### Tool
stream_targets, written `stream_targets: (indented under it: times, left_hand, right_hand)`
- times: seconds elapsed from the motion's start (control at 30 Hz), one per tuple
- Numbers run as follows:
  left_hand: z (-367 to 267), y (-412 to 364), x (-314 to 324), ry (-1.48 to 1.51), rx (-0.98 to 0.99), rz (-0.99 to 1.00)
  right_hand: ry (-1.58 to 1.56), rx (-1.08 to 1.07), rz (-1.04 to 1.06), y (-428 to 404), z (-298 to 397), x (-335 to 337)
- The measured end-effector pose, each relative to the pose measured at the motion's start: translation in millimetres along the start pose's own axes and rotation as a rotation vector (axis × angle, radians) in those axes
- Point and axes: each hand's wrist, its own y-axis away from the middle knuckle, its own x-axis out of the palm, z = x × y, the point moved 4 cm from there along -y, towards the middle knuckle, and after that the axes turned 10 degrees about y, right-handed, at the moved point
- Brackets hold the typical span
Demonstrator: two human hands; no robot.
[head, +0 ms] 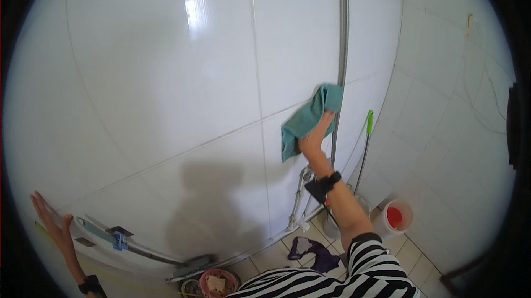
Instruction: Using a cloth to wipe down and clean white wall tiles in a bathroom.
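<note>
My right hand [316, 134] presses a folded teal cloth [309, 119] flat against the white tiled wall [199, 82], its fingers partly behind a fold. The cloth's right edge touches a grey vertical hose or pipe [343, 28]. At the far left, my left hand [56, 229] is raised with its fingers spread and holds nothing; whether it touches the wall there I cannot tell. Close to it, a long-handled tool with a blue clip [120, 240] leans on the wall. A dark band is on each wrist.
Pipes with a valve [306, 175] run low on the wall. A purple cloth [325, 258] lies on the tiled floor. A white bucket with something red inside [400, 217], another bucket [332, 227], a green-handled stick [370, 123] and a pink basin [218, 283] stand near the walls.
</note>
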Motion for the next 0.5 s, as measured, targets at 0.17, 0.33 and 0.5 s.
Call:
stream_targets:
  times: [0.17,0.33,0.5]
  left_hand:
    - [-9,-8,2,0.068,0.019,-0.031]
    - [9,-6,9,0.098,0.060,0.029]
    - [24,3,3,0.092,-0.090,0.031]
  right_hand:
    - [0.111,0.062,-0.270,-90,-16,0]
    - [-0.049,-0.050,-0.255,-62,84,-9]
    - [-0.105,-0.136,0.031,48,129,-13]
